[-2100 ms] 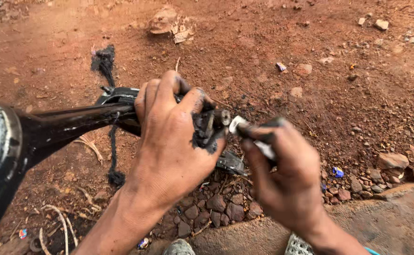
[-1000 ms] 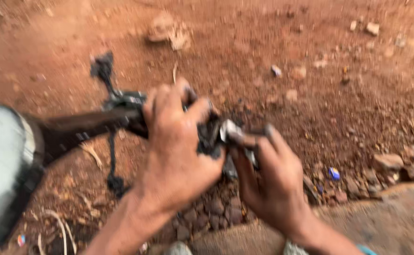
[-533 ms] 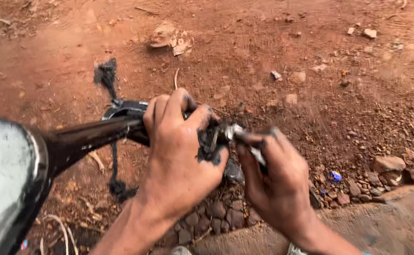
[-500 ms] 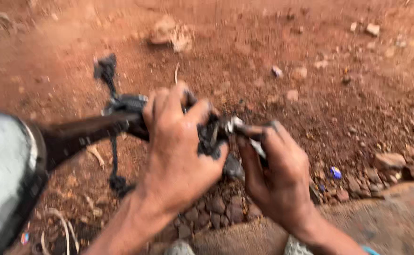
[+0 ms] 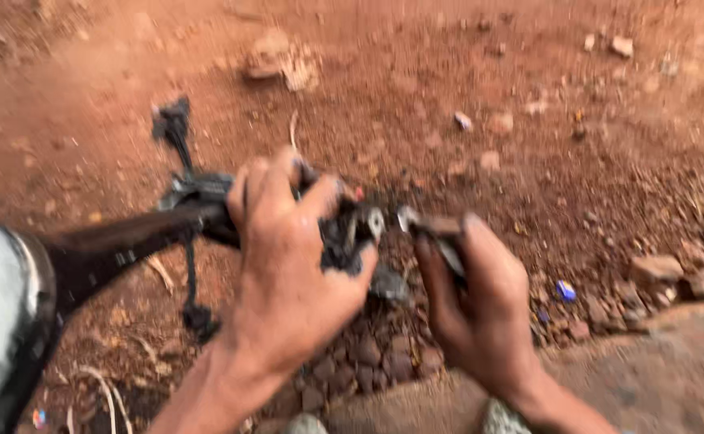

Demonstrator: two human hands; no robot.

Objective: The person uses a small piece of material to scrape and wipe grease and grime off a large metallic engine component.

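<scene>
Left hand (image 5: 288, 281) grip tight round black bike part (image 5: 344, 233), right hand (image 5: 480, 305) grip closed on metal tool (image 5: 432, 233).

Outdoor dirt yard; red earth ground (image 5: 464, 72); scattered stones (image 5: 284, 60); no floor.

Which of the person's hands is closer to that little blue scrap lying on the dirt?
Right. The right hand, gripping a metal tool, sits just left of the blue scrap. The left hand, wrapped around the black bike part, is farther left, beyond the right hand.
</scene>
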